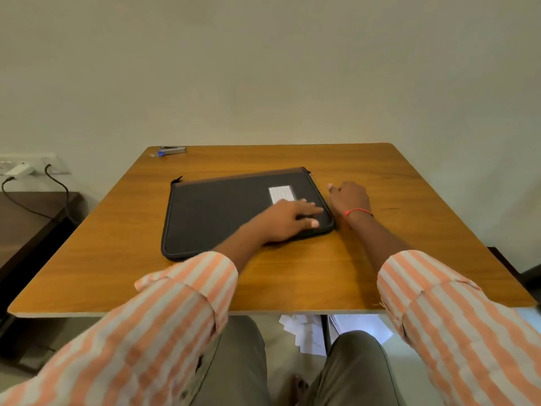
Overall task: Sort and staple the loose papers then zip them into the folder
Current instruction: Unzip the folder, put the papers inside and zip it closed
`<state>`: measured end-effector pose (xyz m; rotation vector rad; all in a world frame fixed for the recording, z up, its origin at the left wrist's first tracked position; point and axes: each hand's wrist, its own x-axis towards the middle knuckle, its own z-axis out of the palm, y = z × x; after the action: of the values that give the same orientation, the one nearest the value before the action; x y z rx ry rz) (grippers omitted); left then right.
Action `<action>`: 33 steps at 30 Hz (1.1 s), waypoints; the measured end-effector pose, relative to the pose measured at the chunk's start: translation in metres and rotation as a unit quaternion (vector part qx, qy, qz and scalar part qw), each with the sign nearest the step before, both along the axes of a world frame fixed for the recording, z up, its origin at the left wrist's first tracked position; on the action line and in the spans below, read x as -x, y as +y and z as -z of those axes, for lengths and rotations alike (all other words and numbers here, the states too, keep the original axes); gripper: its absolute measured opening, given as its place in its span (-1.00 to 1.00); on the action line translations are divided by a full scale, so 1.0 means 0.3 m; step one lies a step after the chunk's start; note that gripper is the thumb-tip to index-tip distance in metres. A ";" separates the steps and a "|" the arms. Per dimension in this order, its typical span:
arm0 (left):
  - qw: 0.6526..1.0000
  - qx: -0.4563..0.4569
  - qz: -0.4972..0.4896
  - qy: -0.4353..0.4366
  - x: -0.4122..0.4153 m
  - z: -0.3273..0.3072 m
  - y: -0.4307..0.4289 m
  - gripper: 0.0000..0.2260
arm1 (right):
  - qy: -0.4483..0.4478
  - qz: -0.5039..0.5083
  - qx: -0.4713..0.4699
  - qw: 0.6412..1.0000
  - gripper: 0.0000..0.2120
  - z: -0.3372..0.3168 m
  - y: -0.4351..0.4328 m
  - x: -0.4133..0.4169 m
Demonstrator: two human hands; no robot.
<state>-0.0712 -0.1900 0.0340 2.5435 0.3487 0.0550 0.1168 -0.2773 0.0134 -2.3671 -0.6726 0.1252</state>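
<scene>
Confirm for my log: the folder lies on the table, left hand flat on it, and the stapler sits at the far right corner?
No: the head view shows the stapler at the far left corner. The folder and left hand are as stated.

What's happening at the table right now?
A person presses the left hand on a black zip folder lying flat on the wooden table. The right hand rests on the table beside the folder's right edge. A stapler sits untouched at the far left corner. White papers lie on the floor underneath.
</scene>
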 end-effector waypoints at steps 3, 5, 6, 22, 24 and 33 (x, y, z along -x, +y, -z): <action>0.975 -0.111 -0.189 0.023 0.039 0.010 0.220 -0.51 | 0.089 0.028 0.012 0.996 -0.49 -0.025 -0.099 0.070; 0.941 -0.169 -0.280 0.090 0.121 0.046 0.354 -0.31 | 0.194 0.014 0.012 0.981 -0.47 -0.022 -0.132 0.136; 0.932 -0.168 -0.305 0.101 0.161 0.065 0.402 -0.24 | 0.233 0.010 0.005 0.972 -0.46 -0.018 -0.136 0.158; 0.900 -0.166 -0.396 0.072 0.246 0.039 0.449 -0.49 | 0.165 0.035 -0.103 0.980 -0.69 0.021 0.039 0.201; 0.898 -0.126 -0.410 0.096 0.254 0.048 0.462 -0.38 | 0.153 0.038 -0.074 0.985 -0.59 0.013 0.058 0.241; 0.891 0.035 -0.438 0.112 0.348 0.021 0.470 -0.34 | 0.221 0.026 -0.064 0.973 -0.52 -0.041 0.089 0.308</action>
<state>-0.1755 -0.0490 0.0276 2.1165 1.5283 0.0856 0.0244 -0.2505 0.0257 -2.1278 -0.3894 0.5510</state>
